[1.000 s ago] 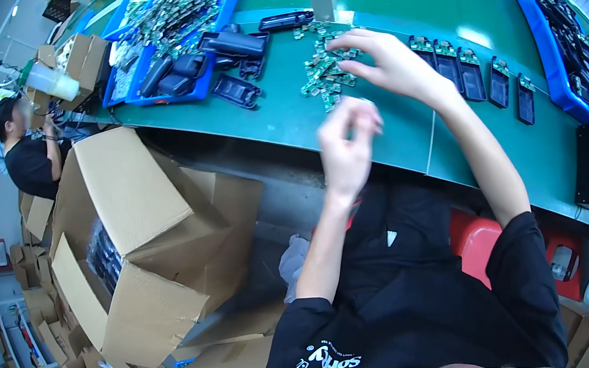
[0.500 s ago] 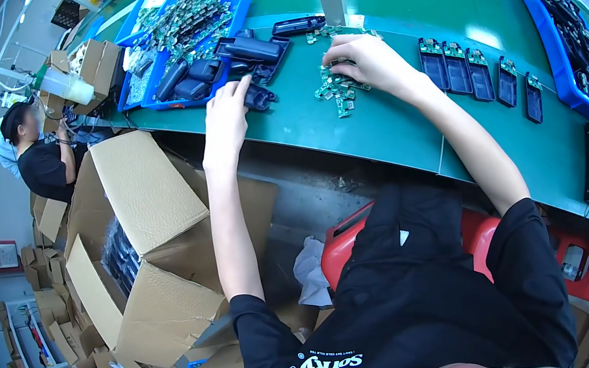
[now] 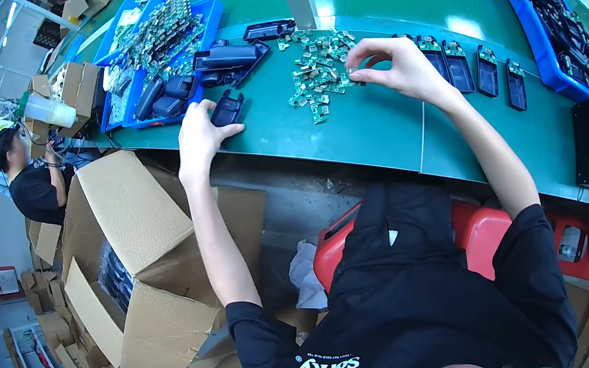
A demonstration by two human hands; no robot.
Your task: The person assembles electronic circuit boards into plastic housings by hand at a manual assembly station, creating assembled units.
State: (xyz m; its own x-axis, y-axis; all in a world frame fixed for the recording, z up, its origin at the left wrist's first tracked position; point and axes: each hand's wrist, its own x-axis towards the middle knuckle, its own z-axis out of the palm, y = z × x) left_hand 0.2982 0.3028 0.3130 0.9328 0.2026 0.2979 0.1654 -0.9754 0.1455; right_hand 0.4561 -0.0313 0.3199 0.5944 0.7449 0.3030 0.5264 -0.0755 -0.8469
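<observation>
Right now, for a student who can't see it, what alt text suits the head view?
A person's left hand holds a dark plastic shell at a green workbench, while the right hand is at the edge of a scattered pile of small green circuit boards. Blue bins stand on either side.

The table (image 3: 372,137) looks smooth and glossy, the dark shell (image 3: 226,108) at left smooth plastic, the left open carton (image 3: 132,202) matt cardboard, the stool (image 3: 484,235) shiny plastic, the shirt (image 3: 408,320) matt cloth
</observation>
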